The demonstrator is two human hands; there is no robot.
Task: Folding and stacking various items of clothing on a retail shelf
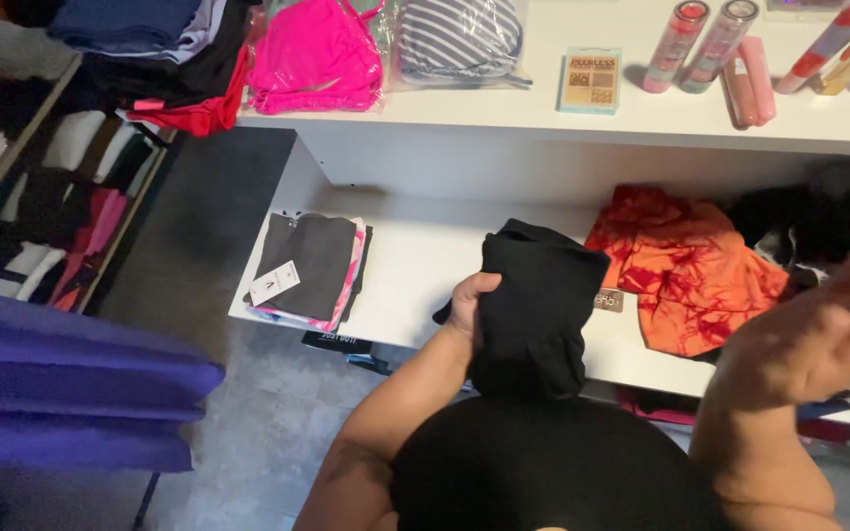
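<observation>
My left hand (466, 303) grips a folded black garment (533, 305) and holds it over the lower white shelf (415, 265). My right hand (828, 320) is raised at the right, blurred, fingers apart, holding nothing. It is close to a dark fuzzy garment (819, 221) at the shelf's right end. An orange and red tie-dye garment (691, 270) lies on the shelf between my hands.
A grey folded stack with a white tag (312, 265) lies at the shelf's left. The upper shelf (632, 123) carries a pink garment (315, 54), a striped bagged item (459, 37), a small box (589, 79) and tubes (705, 44). A purple object (61, 388) is at left.
</observation>
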